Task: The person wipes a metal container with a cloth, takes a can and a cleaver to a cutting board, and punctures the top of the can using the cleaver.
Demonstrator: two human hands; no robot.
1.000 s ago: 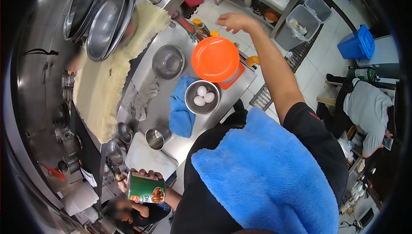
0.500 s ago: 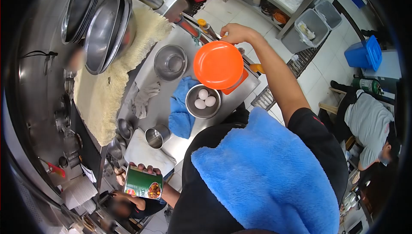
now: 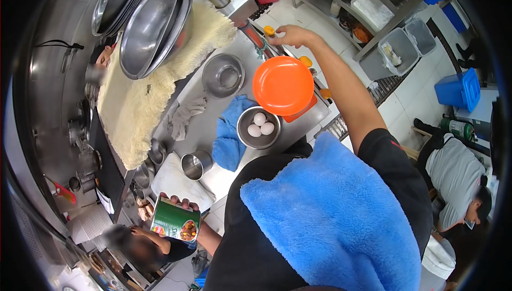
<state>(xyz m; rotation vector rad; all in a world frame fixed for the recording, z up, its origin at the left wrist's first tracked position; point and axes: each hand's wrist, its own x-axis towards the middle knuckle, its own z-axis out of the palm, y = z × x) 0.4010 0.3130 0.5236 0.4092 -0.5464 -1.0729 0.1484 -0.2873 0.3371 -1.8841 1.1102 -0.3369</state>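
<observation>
Steel counter (image 3: 207,133): runs diagonally ahead of the person; egg bowl, steel cup (image 3: 195,166) and blue cloth (image 3: 228,149) rest on it.
Blue towel (image 3: 333,205): draped over the dark shirt; well apart from both hands.
Orange dish (image 3: 283,86): face up, beside the egg bowl; below the right hand in view.
Egg bowl (image 3: 259,143): holds three white eggs (image 3: 260,123); the blue cloth is just beside it.
Green can (image 3: 172,219): in the left hand, at lower left of the view, on its side as seen here; long axis runs across, sloping down rightward; its logo end points left, away from the torso.
Left hand (image 3: 183,202): fingers curled over the can's upper side, gripping it; the right hand is well apart, up and to the right.
Right hand (image 3: 295,36): arm outstretched, fingertips at the yellow cap; whether they pinch it, I cannot tell.
Yellow cap (image 3: 269,30): beyond the orange dish, immediately left of the right hand, far nearer to it than to the left; it seems to point up-left; the long axis below is partly hidden.
</observation>
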